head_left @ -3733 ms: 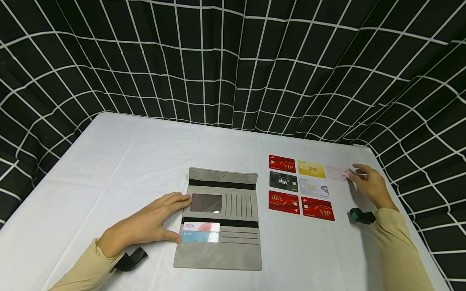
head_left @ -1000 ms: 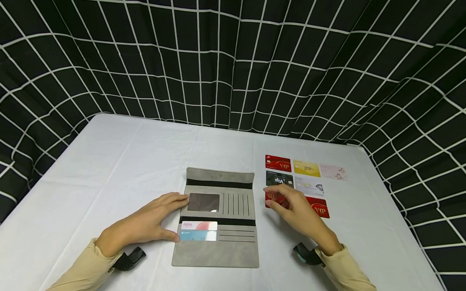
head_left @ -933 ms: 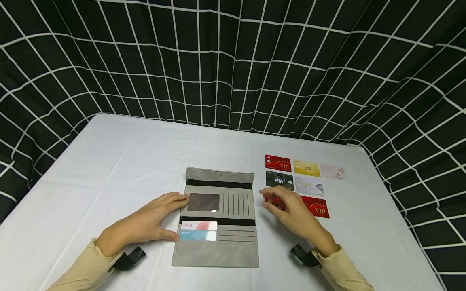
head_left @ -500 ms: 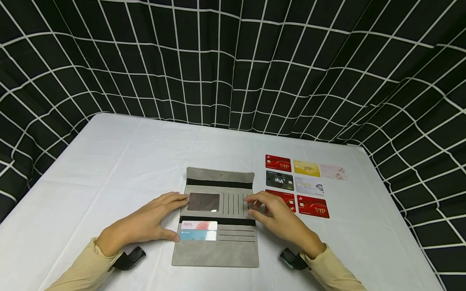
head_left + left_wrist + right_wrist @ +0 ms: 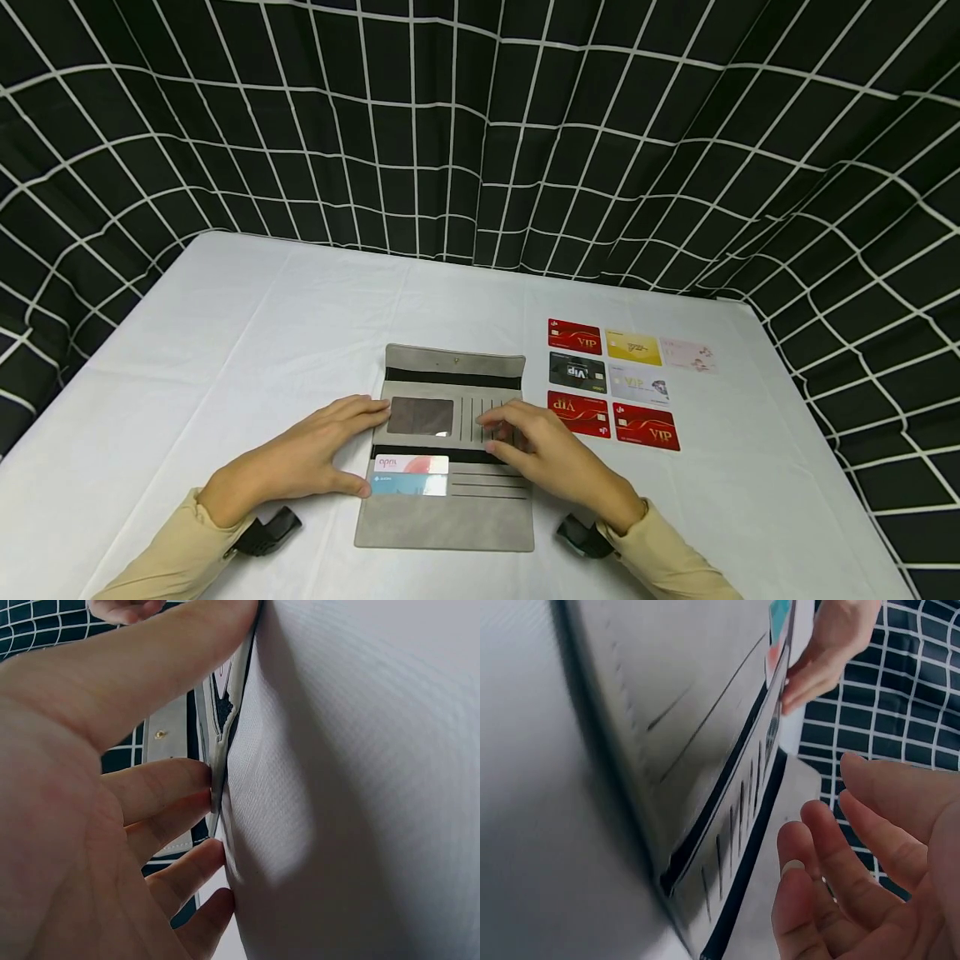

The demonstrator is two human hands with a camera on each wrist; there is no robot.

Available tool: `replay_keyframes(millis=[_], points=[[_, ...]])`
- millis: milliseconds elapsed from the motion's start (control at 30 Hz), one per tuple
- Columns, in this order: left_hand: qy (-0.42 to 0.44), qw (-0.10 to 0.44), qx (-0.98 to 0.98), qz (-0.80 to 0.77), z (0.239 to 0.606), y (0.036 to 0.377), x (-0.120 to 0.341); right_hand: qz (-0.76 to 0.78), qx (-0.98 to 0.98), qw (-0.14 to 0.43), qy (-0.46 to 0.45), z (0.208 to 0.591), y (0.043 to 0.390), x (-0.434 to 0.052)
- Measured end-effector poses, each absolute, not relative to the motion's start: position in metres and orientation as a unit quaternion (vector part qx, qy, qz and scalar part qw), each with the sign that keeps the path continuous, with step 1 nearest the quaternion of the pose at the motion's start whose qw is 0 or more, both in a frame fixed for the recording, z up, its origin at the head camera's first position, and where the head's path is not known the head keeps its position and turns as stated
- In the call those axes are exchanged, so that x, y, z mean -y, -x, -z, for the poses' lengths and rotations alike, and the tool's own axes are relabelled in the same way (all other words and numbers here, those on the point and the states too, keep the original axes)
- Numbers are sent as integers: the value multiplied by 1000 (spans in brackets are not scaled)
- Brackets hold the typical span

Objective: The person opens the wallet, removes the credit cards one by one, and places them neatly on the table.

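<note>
A grey wallet (image 5: 442,525) lies unfolded on the white table. In its lower left slots sit a pink-and-white "april" card (image 5: 393,464) and a blue card (image 5: 408,485); a clear window (image 5: 422,417) is above them. My left hand (image 5: 311,454) rests at the wallet's left edge, fingertips and thumb touching it; the left wrist view has the fingers (image 5: 169,787) against that edge. Over the wallet's right side, by the upright slots, hovers my right hand (image 5: 555,458). Its fingers (image 5: 847,862) are loosely bent, with nothing seen between them in the right wrist view.
Right of the wallet, several cards lie flat in rows: red ones (image 5: 647,427), a yellow card (image 5: 633,347), a pale pink card (image 5: 688,356), a black card (image 5: 577,372) and a silver card (image 5: 639,386). A black curtain (image 5: 420,133) with white grid lines surrounds the table.
My right hand has come from the pale pink card at the far right, leftward past the red cards, to above the wallet's upright slots. The left hand and wallet stay put.
</note>
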State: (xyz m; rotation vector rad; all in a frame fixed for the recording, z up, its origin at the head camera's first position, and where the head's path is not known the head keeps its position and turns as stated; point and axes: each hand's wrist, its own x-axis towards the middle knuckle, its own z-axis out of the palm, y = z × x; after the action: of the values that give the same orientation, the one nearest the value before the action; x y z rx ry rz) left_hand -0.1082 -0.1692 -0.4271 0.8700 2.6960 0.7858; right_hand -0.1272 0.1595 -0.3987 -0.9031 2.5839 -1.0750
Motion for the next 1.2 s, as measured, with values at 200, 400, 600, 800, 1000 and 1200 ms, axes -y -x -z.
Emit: replay_keyframes(millis=[200,400,600,800,1000,1200], points=[[-293,103,-912,-266,427,108,169,366,-869,114,313,401,126,-150],[-293,106,-911,-270,426,109,169,362,-862,121,333,403,125,-141],[-292,108,-911,-272,426,109,169,343,-864,130,344,408,126,-131],[-289,113,-912,-269,426,108,170,320,-865,139,361,411,125,-122],[-297,101,-912,-265,427,109,169,302,-870,145,361,409,125,-117],[-299,98,-912,-263,427,109,169,285,-875,137,367,408,123,-114]])
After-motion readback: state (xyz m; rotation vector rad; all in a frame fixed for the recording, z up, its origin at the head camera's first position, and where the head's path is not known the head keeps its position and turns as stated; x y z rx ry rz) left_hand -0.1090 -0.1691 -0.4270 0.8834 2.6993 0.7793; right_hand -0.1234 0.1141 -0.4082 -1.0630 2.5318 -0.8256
